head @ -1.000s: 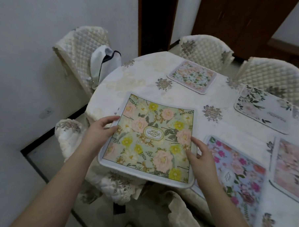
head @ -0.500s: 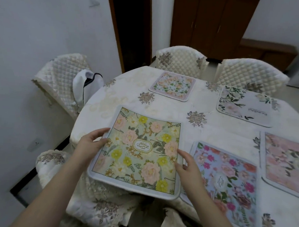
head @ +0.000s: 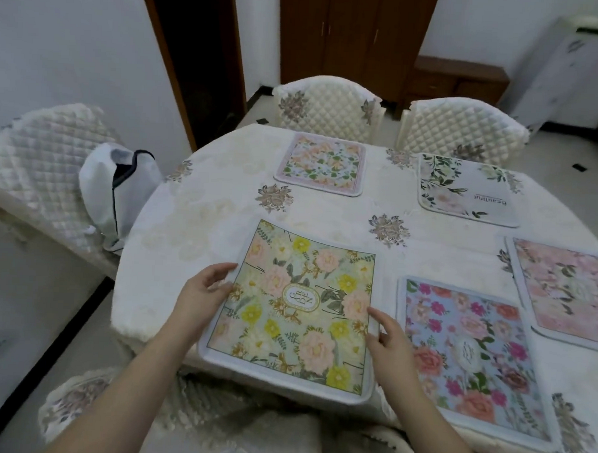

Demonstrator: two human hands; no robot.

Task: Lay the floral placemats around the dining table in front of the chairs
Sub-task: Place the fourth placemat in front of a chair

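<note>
A green placemat with yellow and peach flowers (head: 297,312) lies at the near left of the oval dining table (head: 202,215), its near edge hanging a little over the table's rim. My left hand (head: 204,292) grips its left edge and my right hand (head: 386,341) grips its right edge. Beside it on the right lies a blue placemat with pink flowers (head: 470,357). A pink placemat (head: 569,289) is at the far right. A pastel placemat (head: 322,164) and a white leafy placemat (head: 463,189) lie at the far side, each before a chair.
Quilted cream chairs stand at the far side (head: 327,106) (head: 463,124), at the left (head: 36,160) and close below me (head: 88,398). A white bag (head: 117,191) sits on the left chair. A dark doorway and a wooden cabinet (head: 350,36) are behind.
The green placemat has slid forward onto the table, with less of it overhanging the near edge. Both hands stay on its sides. My view has tilted up.
</note>
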